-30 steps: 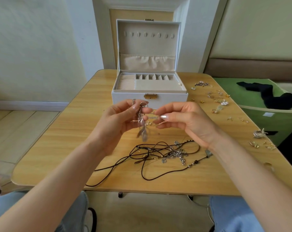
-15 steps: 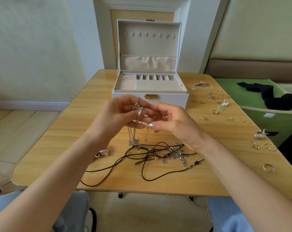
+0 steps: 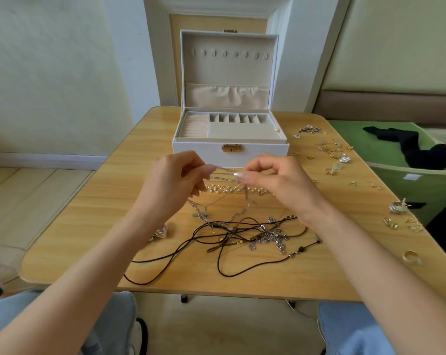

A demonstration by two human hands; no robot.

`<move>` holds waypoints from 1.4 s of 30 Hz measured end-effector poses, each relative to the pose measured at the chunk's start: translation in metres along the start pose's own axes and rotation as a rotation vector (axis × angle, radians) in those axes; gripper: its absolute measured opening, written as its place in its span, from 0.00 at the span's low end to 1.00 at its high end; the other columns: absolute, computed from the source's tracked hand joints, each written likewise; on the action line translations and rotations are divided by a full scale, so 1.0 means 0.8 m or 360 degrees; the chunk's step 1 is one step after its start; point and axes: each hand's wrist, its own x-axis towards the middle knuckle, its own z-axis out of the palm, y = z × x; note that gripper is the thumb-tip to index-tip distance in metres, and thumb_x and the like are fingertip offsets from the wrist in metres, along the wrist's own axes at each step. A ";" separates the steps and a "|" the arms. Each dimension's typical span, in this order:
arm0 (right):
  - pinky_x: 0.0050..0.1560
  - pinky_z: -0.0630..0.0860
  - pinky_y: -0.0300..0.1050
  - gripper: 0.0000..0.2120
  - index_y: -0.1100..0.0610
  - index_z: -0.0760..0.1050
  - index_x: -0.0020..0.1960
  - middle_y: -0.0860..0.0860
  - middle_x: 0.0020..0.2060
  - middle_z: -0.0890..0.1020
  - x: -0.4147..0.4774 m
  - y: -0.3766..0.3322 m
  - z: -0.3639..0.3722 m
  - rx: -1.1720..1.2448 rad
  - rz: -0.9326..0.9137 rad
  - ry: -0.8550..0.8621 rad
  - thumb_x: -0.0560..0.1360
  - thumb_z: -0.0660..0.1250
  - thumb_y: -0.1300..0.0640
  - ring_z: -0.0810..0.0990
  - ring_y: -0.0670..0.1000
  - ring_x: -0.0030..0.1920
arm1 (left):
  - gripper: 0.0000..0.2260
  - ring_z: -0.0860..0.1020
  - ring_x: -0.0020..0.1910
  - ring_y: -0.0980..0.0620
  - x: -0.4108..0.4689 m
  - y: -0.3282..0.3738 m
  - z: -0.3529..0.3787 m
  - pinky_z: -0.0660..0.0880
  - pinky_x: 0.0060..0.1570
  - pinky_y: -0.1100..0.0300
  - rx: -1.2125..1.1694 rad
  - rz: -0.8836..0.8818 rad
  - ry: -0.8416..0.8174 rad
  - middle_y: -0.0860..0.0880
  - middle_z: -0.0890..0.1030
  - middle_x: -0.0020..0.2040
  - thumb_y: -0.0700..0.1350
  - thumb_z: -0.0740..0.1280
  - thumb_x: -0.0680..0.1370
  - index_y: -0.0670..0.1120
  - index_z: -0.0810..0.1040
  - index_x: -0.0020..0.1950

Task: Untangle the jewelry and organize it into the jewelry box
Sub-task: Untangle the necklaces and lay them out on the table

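Silver chain [image 3: 223, 178] spans the gap between both hands in several fine strands. It is held above the counter [image 3: 88, 213], just in front of the open jewelry box [image 3: 199, 152]. The left hand [image 3: 173, 183] pinches one side of it with fingers [image 3: 208, 170] curled. The right hand [image 3: 275, 180] pinches the other between thumb and forefinger. A length hangs from the right-hand pinch to the counter and joins more silver chain lying near the brown cord tangle [image 3: 227, 234].

Findings, as judgement:

1. The strands are taut. Pulling the hands further apart would likely tighten any knot rather than free it, and fine links could kink or snap.
2. The hanging length passes close to the pearl strand [image 3: 216, 189]. Lifting or swinging it could snag the pearls or drag them along.
3. Its lower end lies just beside the cord tangle. A lift without first checking that it is free could pull cords and pendants up with it.
4. A gold ring [image 3: 411, 257] sits near the counter's right edge, close to the right forearm. A sweep of that arm could knock it off.
5. No jewelry is visible in the box compartments, so sorting appears barely begun.
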 end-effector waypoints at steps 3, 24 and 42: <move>0.56 0.73 0.45 0.08 0.54 0.79 0.37 0.54 0.43 0.84 0.002 -0.002 -0.010 0.0509 0.0089 -0.0148 0.74 0.66 0.58 0.80 0.50 0.50 | 0.11 0.75 0.28 0.58 0.004 0.003 -0.009 0.73 0.31 0.68 -0.0579 -0.0231 -0.0124 0.53 0.78 0.28 0.51 0.65 0.72 0.43 0.77 0.39; 0.27 0.70 0.36 0.07 0.58 0.80 0.41 0.49 0.27 0.74 0.001 -0.012 -0.024 0.1419 0.0240 -0.0101 0.72 0.64 0.58 0.63 0.44 0.22 | 0.17 0.69 0.28 0.60 0.012 -0.007 -0.016 0.66 0.27 0.70 -0.2242 -0.0342 -0.0530 0.54 0.78 0.39 0.38 0.63 0.72 0.48 0.79 0.58; 0.33 0.76 0.38 0.05 0.59 0.76 0.45 0.55 0.49 0.83 -0.002 -0.013 -0.021 0.1123 0.0032 -0.0276 0.73 0.62 0.59 0.74 0.46 0.33 | 0.03 0.80 0.39 0.54 0.005 -0.003 -0.002 0.76 0.45 0.62 -0.0834 -0.0185 -0.0357 0.49 0.84 0.43 0.38 0.64 0.77 0.43 0.76 0.46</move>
